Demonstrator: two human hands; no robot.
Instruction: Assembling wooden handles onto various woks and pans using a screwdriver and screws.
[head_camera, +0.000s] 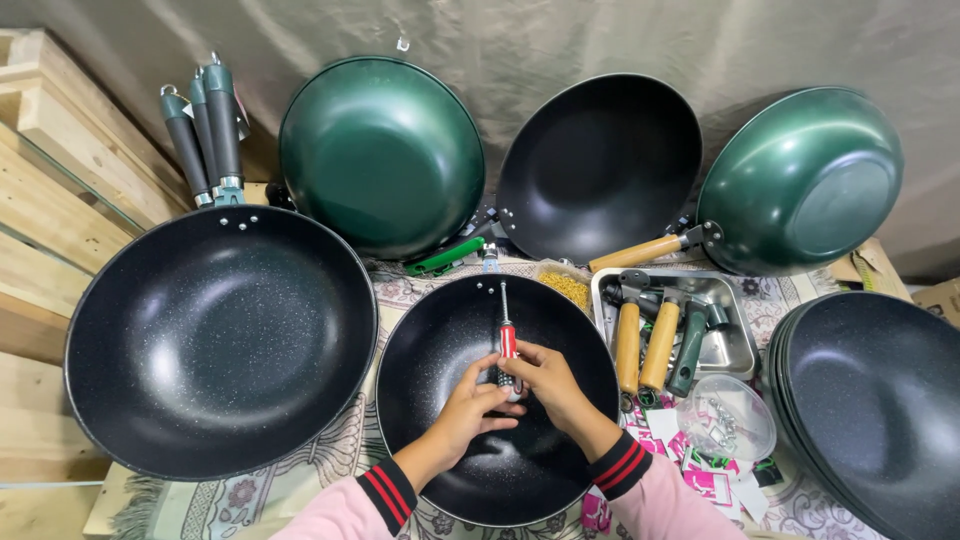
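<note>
While over pan (440, 340), both hands' fingers (490, 395) curled round screwdriver (507, 340).

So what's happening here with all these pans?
A person holds a red-handled screwdriver in both hands, the left hand and right hand meeting over a black speckled pan lying on a patterned cloth. More black and green pans stand around it. A metal tray to the right holds loose wooden and green handles, beside a clear tub of small metal parts.
</note>
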